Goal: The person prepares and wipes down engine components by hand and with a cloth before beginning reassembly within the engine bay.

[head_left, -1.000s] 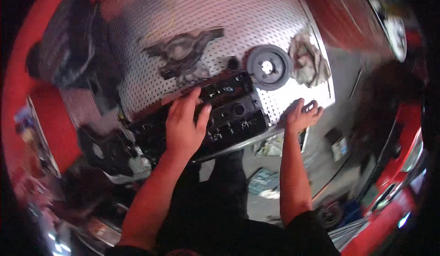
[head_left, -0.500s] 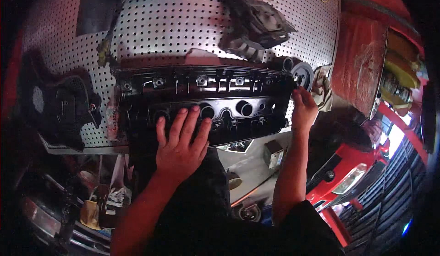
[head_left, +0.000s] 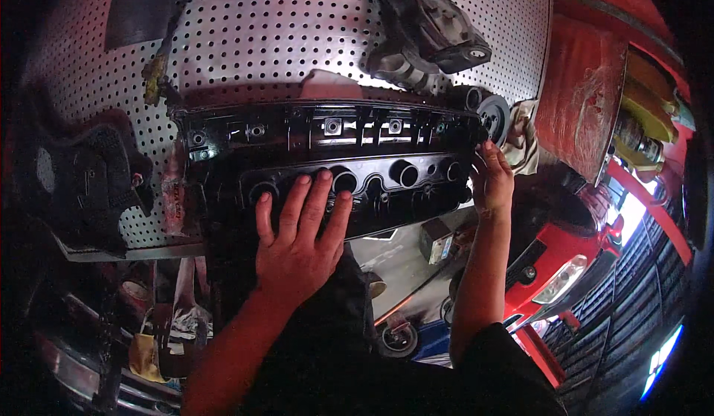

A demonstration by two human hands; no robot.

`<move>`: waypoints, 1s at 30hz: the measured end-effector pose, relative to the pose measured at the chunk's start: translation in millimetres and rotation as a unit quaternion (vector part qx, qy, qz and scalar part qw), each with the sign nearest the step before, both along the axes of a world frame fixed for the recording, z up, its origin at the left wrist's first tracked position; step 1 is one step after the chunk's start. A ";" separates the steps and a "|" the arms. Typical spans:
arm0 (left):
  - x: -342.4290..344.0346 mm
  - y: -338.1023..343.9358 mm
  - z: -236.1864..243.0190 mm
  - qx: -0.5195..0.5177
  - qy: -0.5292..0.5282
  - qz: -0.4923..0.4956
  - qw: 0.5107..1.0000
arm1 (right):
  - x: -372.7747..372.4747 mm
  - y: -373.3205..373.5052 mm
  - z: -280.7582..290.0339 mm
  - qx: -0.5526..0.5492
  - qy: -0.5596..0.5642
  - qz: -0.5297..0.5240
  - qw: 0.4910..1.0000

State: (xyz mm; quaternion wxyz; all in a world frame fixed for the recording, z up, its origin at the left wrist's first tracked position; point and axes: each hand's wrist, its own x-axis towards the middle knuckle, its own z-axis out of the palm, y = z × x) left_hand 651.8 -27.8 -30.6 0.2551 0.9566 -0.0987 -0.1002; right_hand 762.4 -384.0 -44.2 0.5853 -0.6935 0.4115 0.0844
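A long black engine valve cover point(head_left: 305, 159) lies across the near part of a perforated metal bench, with round tube openings along it. My left hand point(head_left: 301, 245) rests on its near side, left of the middle. The fingers there are spread and lie flat around the openings, gripping nothing. At the cover's right end my right hand point(head_left: 492, 178) is closed, thumb and fingertips pinched at the corner. Exactly what part sits between those fingertips is hidden. Just beyond this hand stands a round grey pulley point(head_left: 493, 114), partly covered by the cover's end.
Behind the cover lies a dark bracket-like metal part point(head_left: 431, 25). A black moulded plastic piece point(head_left: 82, 178) is at the left on the perforated bench point(head_left: 260, 44). A crumpled beige rag point(head_left: 522, 137) lies by the pulley. A red car point(head_left: 550, 274) stands at lower right.
The whole view has shifted slightly. My right fingertips still stay at the cover's right end, with the hand turned a little. My left hand keeps its place on the cover.
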 end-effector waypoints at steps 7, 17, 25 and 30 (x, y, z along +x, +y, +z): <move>0.4 -0.7 1.1 0.005 -0.004 0.004 1.000 | 18.5 8.6 12.1 -0.007 0.017 0.050 0.999; 0.9 -2.7 0.8 0.022 -0.012 0.001 1.000 | 24.6 3.2 4.9 -0.104 0.041 0.085 0.990; 1.6 -0.8 -0.3 0.021 -0.024 -0.005 0.999 | 30.0 4.3 3.9 -0.101 0.052 0.072 0.991; 2.5 -3.0 1.3 0.025 -0.024 -0.009 0.999 | 29.3 -1.4 -1.8 -0.058 0.021 0.083 0.995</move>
